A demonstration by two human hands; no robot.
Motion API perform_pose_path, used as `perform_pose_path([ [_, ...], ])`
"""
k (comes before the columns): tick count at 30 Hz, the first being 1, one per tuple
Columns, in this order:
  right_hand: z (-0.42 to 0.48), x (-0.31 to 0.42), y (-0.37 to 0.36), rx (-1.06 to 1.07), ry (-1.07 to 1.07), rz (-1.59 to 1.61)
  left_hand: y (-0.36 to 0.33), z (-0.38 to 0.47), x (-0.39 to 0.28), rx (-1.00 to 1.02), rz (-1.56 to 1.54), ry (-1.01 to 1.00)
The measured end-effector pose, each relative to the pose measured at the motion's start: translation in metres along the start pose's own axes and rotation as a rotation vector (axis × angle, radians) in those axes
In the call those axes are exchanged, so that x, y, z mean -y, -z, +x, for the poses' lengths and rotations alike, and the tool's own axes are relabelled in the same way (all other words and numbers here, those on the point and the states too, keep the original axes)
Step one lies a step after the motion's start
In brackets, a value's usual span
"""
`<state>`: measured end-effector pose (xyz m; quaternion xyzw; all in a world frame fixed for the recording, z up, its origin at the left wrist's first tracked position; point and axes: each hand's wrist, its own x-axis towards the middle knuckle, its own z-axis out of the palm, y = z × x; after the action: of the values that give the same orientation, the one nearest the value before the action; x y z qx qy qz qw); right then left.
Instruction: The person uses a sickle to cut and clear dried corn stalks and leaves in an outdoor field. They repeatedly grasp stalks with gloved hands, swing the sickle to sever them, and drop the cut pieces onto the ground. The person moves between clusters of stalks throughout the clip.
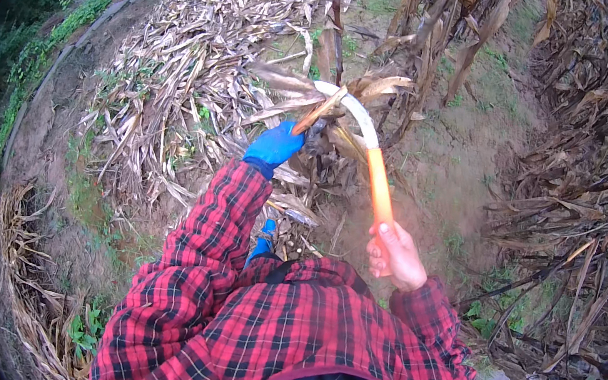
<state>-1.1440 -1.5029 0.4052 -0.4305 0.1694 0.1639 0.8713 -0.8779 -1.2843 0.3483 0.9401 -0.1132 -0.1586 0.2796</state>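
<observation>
My left hand (274, 148), in a blue glove, is closed around dry maize stalks with brown leaves (321, 112). My bare right hand (398, 256) grips the orange handle (379, 186) of a sickle. The pale curved blade (358, 113) arches up and left from the handle, its tip beside the leaves above my left hand. Whether the blade touches the stalks I cannot tell. Below my left hand, a blue boot (263, 237) shows on the ground.
Standing dry maize stalks (434, 27) rise ahead. Cut stalks and leaves (181, 68) cover the ground on the left, with a thick heap (578, 228) on the right. Bare soil (447, 169) runs between. A narrow edging (67, 49) borders greenery at far left.
</observation>
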Motion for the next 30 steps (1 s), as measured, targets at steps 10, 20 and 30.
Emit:
perform_pose_path([
  [10,0.067,0.036,-0.02,0.024,0.019,-0.347,0.03,-0.071,0.025,0.062,0.061,0.155],
  [20,0.011,0.006,-0.023,0.082,0.071,-0.477,0.106,-0.014,0.04,-0.266,0.756,-0.301],
  [30,-0.066,0.029,0.023,-0.308,-0.075,-0.744,0.037,0.017,0.001,-0.31,0.634,-0.571],
])
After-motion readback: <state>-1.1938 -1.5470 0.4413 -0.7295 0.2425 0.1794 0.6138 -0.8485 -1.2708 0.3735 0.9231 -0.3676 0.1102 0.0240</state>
